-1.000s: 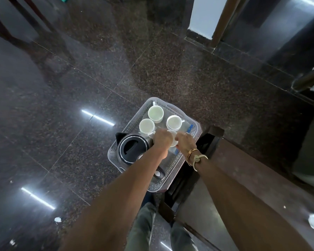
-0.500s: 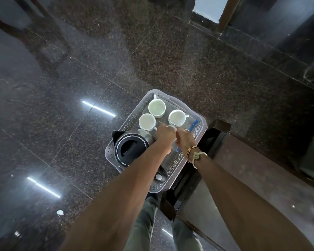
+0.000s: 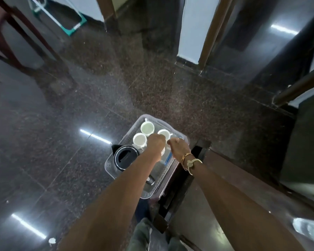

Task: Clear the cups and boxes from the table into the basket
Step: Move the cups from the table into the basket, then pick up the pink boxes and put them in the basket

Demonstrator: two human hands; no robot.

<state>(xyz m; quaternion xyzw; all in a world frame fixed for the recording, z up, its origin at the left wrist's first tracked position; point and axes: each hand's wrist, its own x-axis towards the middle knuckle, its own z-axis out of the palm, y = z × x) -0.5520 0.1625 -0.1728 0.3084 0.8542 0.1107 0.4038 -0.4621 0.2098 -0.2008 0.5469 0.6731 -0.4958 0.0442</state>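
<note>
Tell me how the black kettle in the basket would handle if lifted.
The kettle looks rigid and bulky, so probably the heaviest thing in the basket. Its broad round body should sit stable, unlikely to tip. It stands close beside a white cup, so lifting it carelessly might knock that cup.

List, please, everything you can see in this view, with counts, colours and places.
basket: one, translucent grey, beside the table's corner
cups: three showing, white, upright at the basket's far end
kettle: one, black, in the basket's left side
blue item: one, by the basket's right wall, kind unclear
table: one, dark brown, right
wrapper: one, clear, on the table, lower right
floor: dark speckled stone
scrap: one, white, on the floor, lower left
frame: one, teal, top left
bracelets: two, gold and cream, right wrist
left hand: over the basket beside the cups, grip hidden
right hand: next to it, grip unclear
</note>
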